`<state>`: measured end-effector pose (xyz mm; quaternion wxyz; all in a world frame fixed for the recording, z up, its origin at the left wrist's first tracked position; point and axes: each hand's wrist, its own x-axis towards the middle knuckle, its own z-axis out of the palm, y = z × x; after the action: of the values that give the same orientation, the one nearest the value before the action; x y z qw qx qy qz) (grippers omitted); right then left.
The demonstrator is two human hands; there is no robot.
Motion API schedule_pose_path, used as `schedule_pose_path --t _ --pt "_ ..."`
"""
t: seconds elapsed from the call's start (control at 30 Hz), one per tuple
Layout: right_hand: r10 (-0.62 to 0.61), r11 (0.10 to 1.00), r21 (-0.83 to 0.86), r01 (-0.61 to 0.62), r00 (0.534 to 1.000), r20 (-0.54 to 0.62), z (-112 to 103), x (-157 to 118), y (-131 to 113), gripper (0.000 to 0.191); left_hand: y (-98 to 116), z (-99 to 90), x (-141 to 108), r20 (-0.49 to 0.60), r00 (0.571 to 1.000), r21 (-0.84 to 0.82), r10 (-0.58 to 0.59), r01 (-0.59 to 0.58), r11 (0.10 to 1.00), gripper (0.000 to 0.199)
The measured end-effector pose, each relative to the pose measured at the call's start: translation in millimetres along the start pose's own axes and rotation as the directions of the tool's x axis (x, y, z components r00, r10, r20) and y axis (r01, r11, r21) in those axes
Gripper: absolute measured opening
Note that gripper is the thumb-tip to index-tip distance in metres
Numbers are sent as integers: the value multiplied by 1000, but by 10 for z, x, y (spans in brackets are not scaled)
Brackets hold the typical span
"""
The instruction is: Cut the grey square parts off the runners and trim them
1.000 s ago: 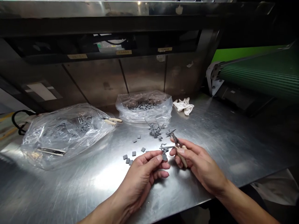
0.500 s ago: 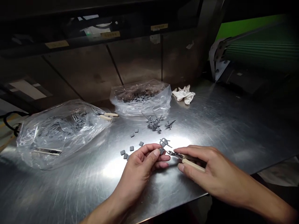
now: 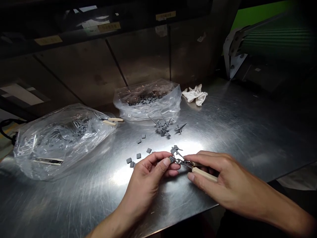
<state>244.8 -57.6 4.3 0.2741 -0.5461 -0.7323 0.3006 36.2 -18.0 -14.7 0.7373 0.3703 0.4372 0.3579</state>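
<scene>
Between the thumb and fingers of my left hand (image 3: pixel 151 180) is a small grey plastic part (image 3: pixel 171 160), with a curved grey sprue (image 3: pixel 176 150) rising from it. My right hand (image 3: pixel 220 178) is closed round cream-handled nippers (image 3: pixel 203 173), whose metal jaws meet the left side's grey part near my left fingertips. Whether the jaws are fully closed is too small to tell. Several small ribbed grey pieces (image 3: pixel 138 155) lie left of my left hand. Beyond the hands are a heap of grey sprues (image 3: pixel 162 127) and a separate spiky sprue (image 3: pixel 180 128).
A clear bag of grey pieces (image 3: pixel 148 112) stands at the back. Another clear bag (image 3: pixel 66 142) lies at the left, with cream-handled tools (image 3: pixel 115 120) by its right end and another tool (image 3: pixel 48 161) at its front. A white glove (image 3: pixel 195 95) rests on the metal table (image 3: pixel 247 132).
The nippers' jaws have moved left onto the grey part, and the sprue has tilted slightly. The camera view has shifted a little.
</scene>
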Motion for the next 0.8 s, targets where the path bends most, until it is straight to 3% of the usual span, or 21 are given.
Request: schedule_pose_path --t 0.17,0.43,0.6,0.8 --pt "-92 995 -52 90 995 -28 15 -37 5 26 -11 13 -5 -26 999 -51 -19 18 999 20" --pt "-145 988 -53 142 988 -54 89 -54 69 11 -9 43 -2 -59 996 -142 -71 62 988 19" --pt "-71 997 -23 69 991 -114 29 -15 126 18 -7 68 24 -103 991 -185 -88 67 980 16" --pt "42 996 -70 -64 961 -272 56 55 208 18 63 69 12 -189 979 -217 -75 33 976 7"
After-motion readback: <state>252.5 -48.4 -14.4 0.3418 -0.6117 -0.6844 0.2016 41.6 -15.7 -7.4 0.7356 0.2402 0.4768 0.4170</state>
